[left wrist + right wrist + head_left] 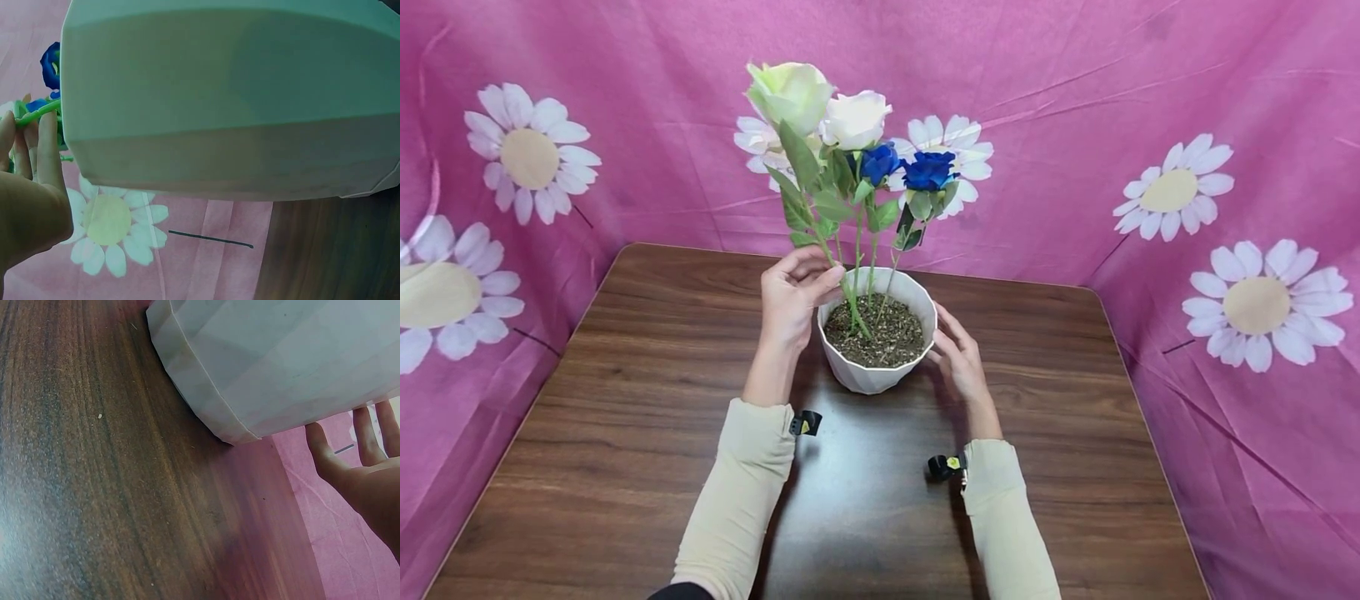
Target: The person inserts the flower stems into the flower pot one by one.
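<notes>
A white faceted flower pot (871, 379) filled with dark soil (895, 333) stands on the table. Rising from it are a pale green-white rose (792, 96), a white rose (855, 121) and two blue roses (929, 171). My left hand (793, 296) pinches the green stem of the pale green-white rose between thumb and fingers, just above the pot's left rim. In the left wrist view the pot's wall (219, 81) fills most of the picture, beside that hand. My right hand (958, 358) rests its fairly straight fingertips (317, 434) against the pot's right side.
The brown wood-grain table (1045, 400) extends around the pot. Pink cloth (1037, 83) printed with large white daisies hangs behind and along both sides. Small black wrist cameras (943, 467) sit at both sleeve cuffs.
</notes>
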Demonstrator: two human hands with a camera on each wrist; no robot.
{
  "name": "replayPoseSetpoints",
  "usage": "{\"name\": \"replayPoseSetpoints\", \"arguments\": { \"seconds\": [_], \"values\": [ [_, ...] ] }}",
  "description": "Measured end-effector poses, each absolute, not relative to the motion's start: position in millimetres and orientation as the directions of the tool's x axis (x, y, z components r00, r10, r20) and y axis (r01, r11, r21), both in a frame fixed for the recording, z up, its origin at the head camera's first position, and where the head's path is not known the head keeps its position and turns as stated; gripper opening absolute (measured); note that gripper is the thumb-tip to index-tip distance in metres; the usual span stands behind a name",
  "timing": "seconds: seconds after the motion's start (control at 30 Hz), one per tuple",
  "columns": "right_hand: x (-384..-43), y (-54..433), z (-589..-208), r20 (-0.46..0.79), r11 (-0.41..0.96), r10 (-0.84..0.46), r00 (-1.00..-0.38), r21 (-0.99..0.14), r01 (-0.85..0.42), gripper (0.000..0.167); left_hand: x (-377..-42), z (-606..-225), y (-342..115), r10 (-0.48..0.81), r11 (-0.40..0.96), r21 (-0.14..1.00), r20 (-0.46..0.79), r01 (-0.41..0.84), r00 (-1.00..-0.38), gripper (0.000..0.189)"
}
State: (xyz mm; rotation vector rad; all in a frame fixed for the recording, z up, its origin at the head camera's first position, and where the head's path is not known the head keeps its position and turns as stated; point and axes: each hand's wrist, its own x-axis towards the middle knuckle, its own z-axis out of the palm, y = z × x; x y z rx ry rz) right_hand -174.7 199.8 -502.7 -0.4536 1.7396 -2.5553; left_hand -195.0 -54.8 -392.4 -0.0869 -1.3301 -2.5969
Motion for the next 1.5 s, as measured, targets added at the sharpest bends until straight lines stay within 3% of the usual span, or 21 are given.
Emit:
{"name": "replayPoseSetpoints", "arguments": {
  "seconds": [0.3,0.67,0.97,1.23,1.5],
  "values": [
    [-172,196,-494,0.147,-0.370,-0.140,-0.979,-0.925,-0.086,0.053,-196,-395,-43,-0.132,-0.504,0.843,0.140,0.187,-0.981,0.041],
    [-172,195,-493,0.147,-0.375,-0.136,-0.980,-0.923,-0.087,0.056,-197,-398,-32,-0.088,-0.380,0.900,0.194,0.213,-0.977,0.024],
    [-171,195,-494,0.137,-0.375,-0.134,-0.981,-0.924,-0.077,0.055,-197,-396,-27,-0.031,-0.170,0.946,0.276,0.277,-0.961,0.020],
    [-173,197,-498,0.181,-0.371,-0.151,-0.972,-0.921,-0.114,0.061,-202,-398,-24,0.020,-0.134,0.948,0.294,0.289,-0.956,0.019],
    [-179,204,-511,0.242,-0.392,-0.190,-0.952,-0.907,-0.153,0.053,-204,-399,-22,0.078,-0.093,0.956,0.286,0.279,-0.955,0.019]
  ]
}}
